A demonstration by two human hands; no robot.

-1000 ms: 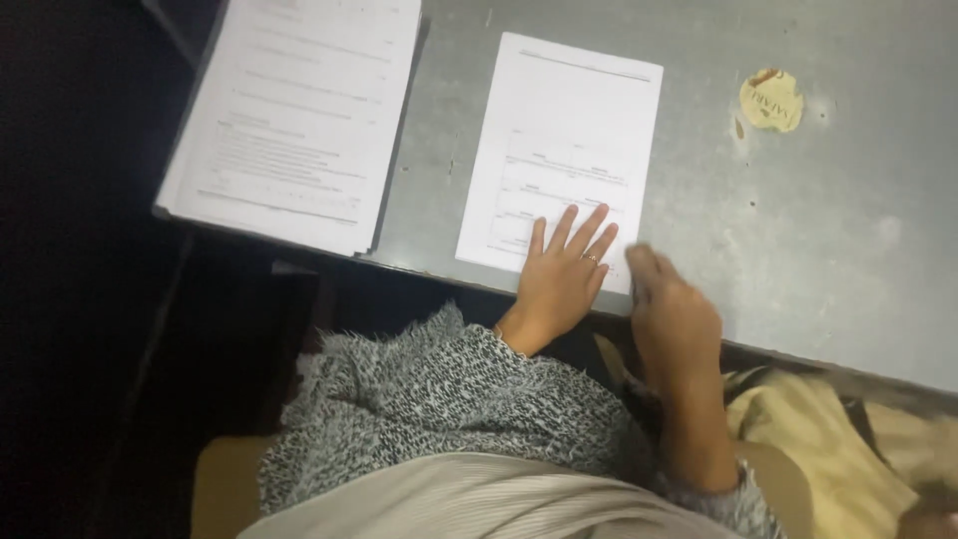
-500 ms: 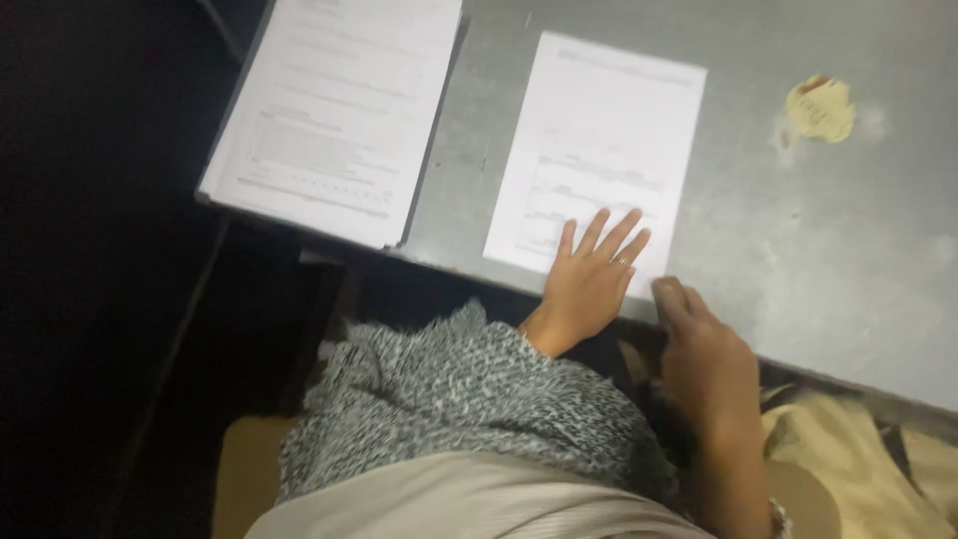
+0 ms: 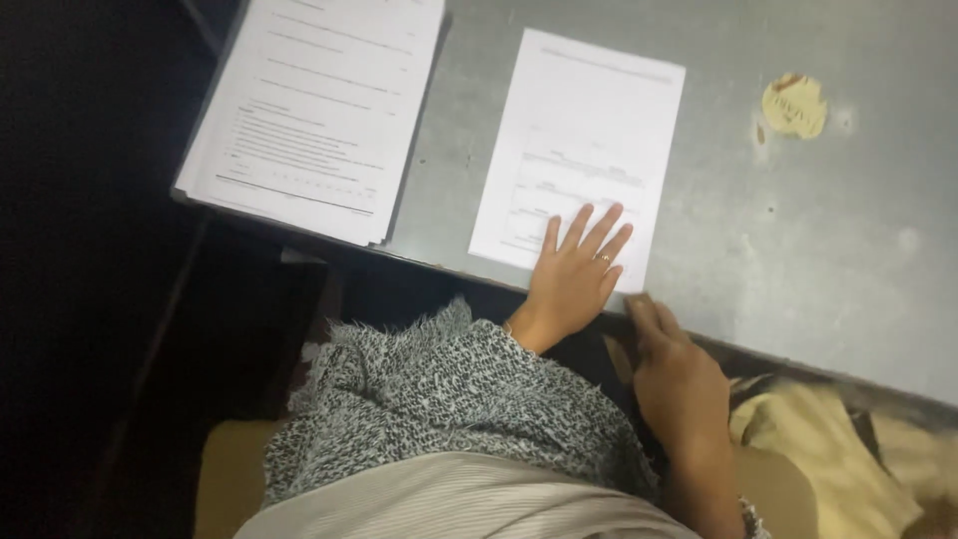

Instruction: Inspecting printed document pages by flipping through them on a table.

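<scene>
Head view: left hand (image 3: 577,271) spread flat, pinning single sheet (image 3: 584,150) down; right hand (image 3: 679,374) beside it, empty, fingertips at desk edge (image 3: 798,349).

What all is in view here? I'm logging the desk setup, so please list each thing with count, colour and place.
single sheet: one, white with faint print, middle of the desk, lower edge at the near rim.
stack of papers: one, white and printed, left end of the desk, overhanging its corner.
desk: one, grey and scuffed, across the upper right.
sticker scrap: one, yellowish, torn, upper right on the desk.
cloth: one, pale yellow, below the desk edge at lower right.
sleeve: one, speckled grey knit, on the left arm.
left hand: flat, fingers spread on the single sheet's lower edge.
right hand: at the desk's near edge, fingertips by the sheet's corner.
</scene>
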